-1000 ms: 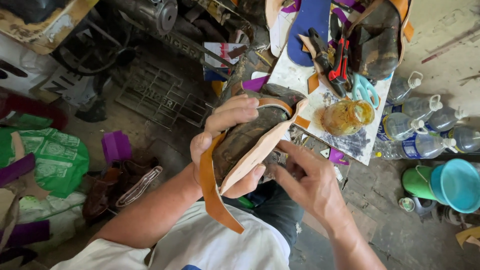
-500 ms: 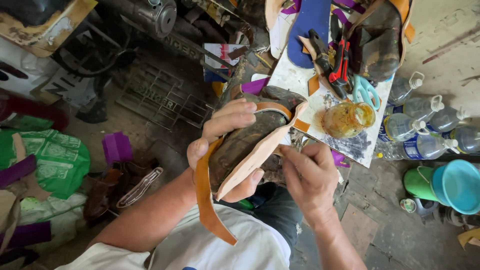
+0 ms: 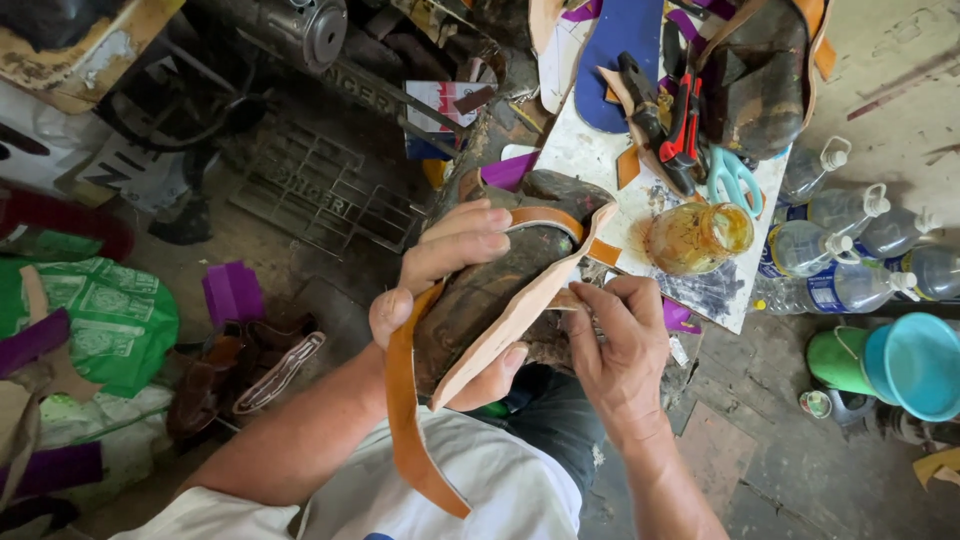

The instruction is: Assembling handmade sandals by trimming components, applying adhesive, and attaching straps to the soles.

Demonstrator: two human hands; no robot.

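My left hand (image 3: pixel 450 275) clamps shoe (image 3: pixel 500 285) | right hand (image 3: pixel 620 345), at 3 o'clock, pinches leather strip (image 3: pixel 500 335) | strip partly fitted, tail loose

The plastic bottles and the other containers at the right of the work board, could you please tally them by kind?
Clear plastic bottles: 5
Amber glass jar: 1
Blue bucket: 1
Green bucket: 1
Total: 8
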